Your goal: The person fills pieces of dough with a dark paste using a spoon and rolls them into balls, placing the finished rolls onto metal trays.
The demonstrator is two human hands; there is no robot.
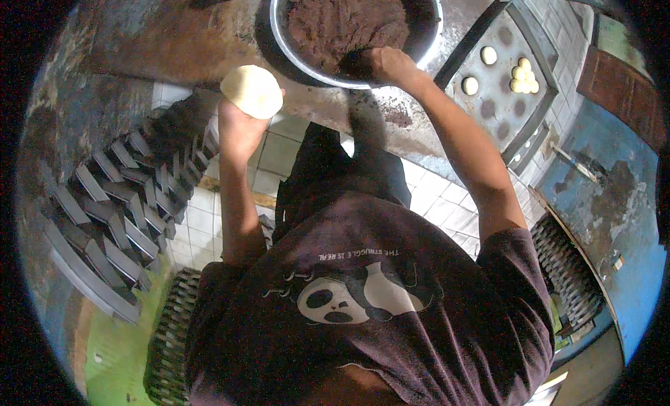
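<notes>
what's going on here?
A person holds a flat, pale round of dough in the left hand. Their right hand is in a metal bowl, at the near edge of a dark brown, crumbly-looking mass; its fingertips are hidden. To the right, a metal tray carries a cluster of small pale dough pieces plus two set apart from it.

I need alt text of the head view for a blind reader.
A person's left hand holds a round, pale yellow dough piece, while the right hand reaches into a round, silvery metal bowl of dark brown paste. At right, a grey metal tray holds small pale dough balls.
</notes>
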